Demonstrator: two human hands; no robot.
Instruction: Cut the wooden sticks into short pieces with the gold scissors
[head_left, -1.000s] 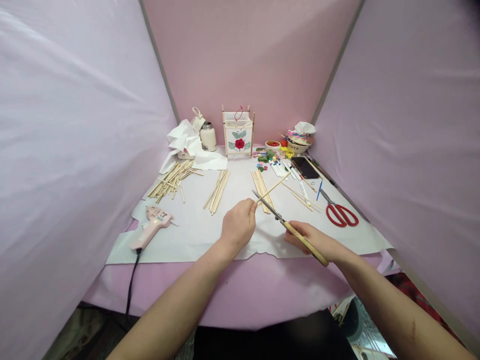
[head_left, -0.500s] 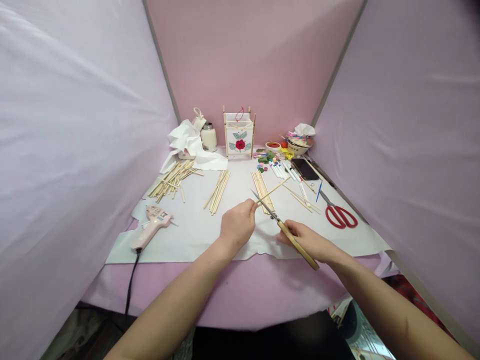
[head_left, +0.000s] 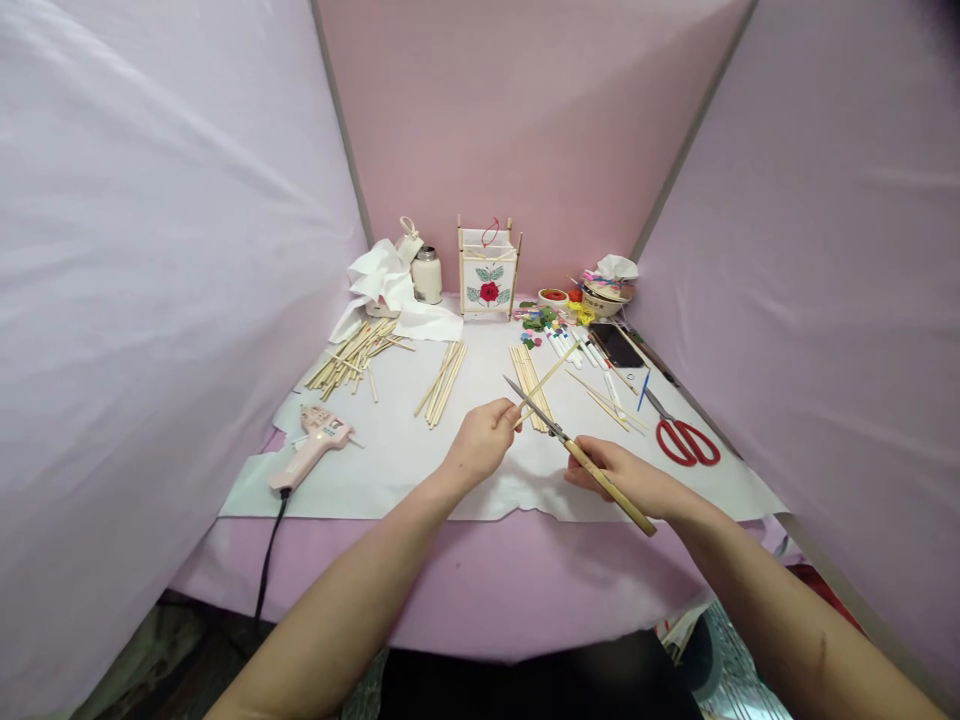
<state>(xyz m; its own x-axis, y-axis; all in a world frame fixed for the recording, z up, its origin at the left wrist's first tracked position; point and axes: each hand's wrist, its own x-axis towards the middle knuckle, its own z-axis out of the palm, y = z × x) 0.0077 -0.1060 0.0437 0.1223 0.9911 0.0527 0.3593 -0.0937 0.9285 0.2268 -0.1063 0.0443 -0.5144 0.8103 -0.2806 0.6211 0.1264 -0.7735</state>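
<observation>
My left hand (head_left: 486,440) is closed, pinching a thin wooden stick (head_left: 556,368) that slants up to the right. In my right hand (head_left: 616,474) is a pair of scissors (head_left: 600,472) with long gold-coloured handles. The narrow metal blades cross the stick just beyond my left fingertips; whether they touch it is hard to tell. Beneath lies a row of pale sticks (head_left: 523,362), partly covered by the blades and the held stick. Left of my left hand rests another small bunch of sticks (head_left: 448,380).
A pink glue gun (head_left: 311,452) with a black cord lies left, below a stick pile (head_left: 352,355). At the back stands a lantern-like frame (head_left: 489,280) with a red flower. Red-handled scissors (head_left: 686,440), a phone (head_left: 616,345) and markers (head_left: 562,347) are on the right.
The view has shifted slightly, so the whole table appears a little further right. Both hands keep their hold on the stick and the gold-handled scissors, whose handles look closer together now.
</observation>
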